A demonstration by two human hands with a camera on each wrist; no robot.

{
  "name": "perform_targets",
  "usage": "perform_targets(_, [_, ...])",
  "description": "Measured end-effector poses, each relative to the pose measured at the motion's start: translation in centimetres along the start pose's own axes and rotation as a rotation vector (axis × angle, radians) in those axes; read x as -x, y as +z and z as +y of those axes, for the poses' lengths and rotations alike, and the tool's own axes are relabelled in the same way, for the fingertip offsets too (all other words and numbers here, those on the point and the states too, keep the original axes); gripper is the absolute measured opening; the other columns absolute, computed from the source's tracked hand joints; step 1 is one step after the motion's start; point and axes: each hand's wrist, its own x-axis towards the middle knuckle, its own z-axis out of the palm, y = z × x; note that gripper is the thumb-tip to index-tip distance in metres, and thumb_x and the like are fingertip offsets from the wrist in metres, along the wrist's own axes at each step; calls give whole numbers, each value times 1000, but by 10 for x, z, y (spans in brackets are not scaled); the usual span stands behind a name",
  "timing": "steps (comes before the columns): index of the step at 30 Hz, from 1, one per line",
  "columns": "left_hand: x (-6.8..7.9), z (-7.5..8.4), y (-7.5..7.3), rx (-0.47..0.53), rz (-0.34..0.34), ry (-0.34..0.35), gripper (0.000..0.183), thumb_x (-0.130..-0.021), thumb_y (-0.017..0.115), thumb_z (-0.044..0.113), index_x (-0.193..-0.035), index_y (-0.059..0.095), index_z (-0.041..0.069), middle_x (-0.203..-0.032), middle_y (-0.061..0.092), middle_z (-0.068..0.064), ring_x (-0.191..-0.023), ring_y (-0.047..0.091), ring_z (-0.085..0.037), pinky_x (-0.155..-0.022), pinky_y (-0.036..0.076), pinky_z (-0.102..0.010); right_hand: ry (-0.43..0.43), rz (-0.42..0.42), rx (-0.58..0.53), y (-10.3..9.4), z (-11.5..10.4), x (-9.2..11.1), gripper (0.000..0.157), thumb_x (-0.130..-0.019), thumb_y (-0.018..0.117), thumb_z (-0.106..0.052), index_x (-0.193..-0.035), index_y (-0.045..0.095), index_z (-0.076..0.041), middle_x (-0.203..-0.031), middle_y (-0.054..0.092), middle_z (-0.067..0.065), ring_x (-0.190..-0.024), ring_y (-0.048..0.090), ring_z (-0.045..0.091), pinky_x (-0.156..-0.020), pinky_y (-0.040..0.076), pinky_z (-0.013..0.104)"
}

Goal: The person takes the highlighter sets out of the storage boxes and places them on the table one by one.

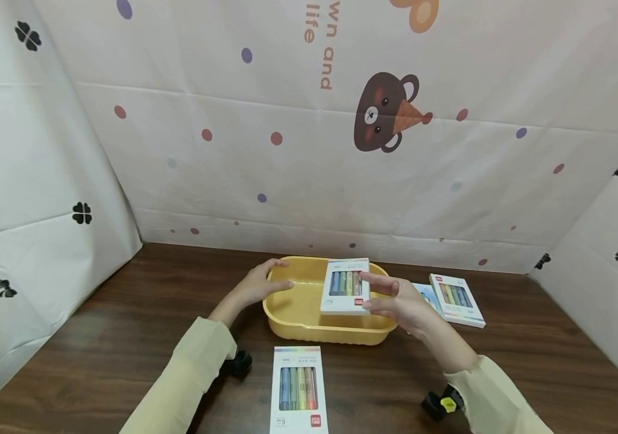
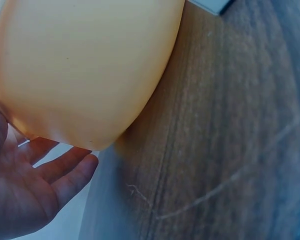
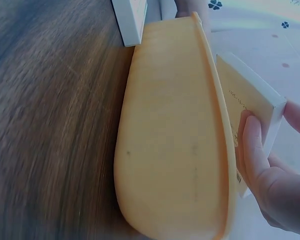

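My right hand [image 1: 403,304] pinches a white box of crayon-like sticks [image 1: 345,289] by its right edge. Blue, green, yellow and reddish sticks show through its window. The box is tilted over the yellow basin [image 1: 309,331], and in the right wrist view it is above the rim. My left hand [image 1: 257,283] grips the basin's left end, thumb over the rim and the other fingers partly hidden behind the wall in the left wrist view. A similar white box [image 1: 298,389] lies in front of the basin, window side up.
Right of the basin another white windowed box [image 1: 457,299] leans partly over a blue-and-white packet [image 1: 427,295], which is half hidden. Everything stands on a dark wooden table [image 1: 140,337]. A printed white cloth [image 1: 287,169] hangs behind and along both sides.
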Motion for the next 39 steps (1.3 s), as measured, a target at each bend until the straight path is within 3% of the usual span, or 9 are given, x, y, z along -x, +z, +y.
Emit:
perform_targets(6, [-1, 1, 0, -12, 8, -8, 56, -80, 69, 36, -127, 49, 15, -140, 38, -16, -128, 33, -37, -99, 32, -52, -21, -27, 16, -9, 2, 7, 69, -78, 66, -1, -138, 32, 5, -138, 37, 24, -90, 59, 12, -76, 51, 26])
perform_targets(18, [0, 1, 0, 0, 8, -2, 56, -79, 69, 36, -127, 50, 15, -140, 38, -16, -128, 32, -37, -99, 31, -52, -14, 2, 60, -29, 4, 23, 73, -78, 67, -4, -139, 29, 4, -141, 23, 32, -99, 55, 15, -77, 50, 28])
perform_targets(25, [1, 1, -1, 6, 4, -2, 56, -79, 69, 35, -127, 49, 15, -140, 37, -16, -128, 32, -37, -99, 31, -53, -36, -17, 55, -38, 6, 29, 73, -79, 67, -3, -139, 26, 5, -135, 29, 32, -93, 56, 12, -75, 50, 28])
perform_targets(33, [2, 1, 0, 7, -3, -14, 55, -80, 69, 34, -128, 49, 15, -140, 37, -16, -128, 32, -37, -99, 31, -52, -68, -88, -1, -54, 11, 37, 60, -79, 63, 4, -134, 39, -5, -115, 51, 8, -94, 59, 15, -78, 51, 29])
perform_targets(39, [2, 1, 0, 9, 3, -11, 56, -79, 69, 34, -127, 49, 15, -140, 38, -15, -128, 33, -36, -99, 32, -51, -102, -159, -47, -64, 15, 43, 57, -80, 60, 8, -129, 40, -12, -111, 55, 5, -95, 60, 16, -77, 51, 30])
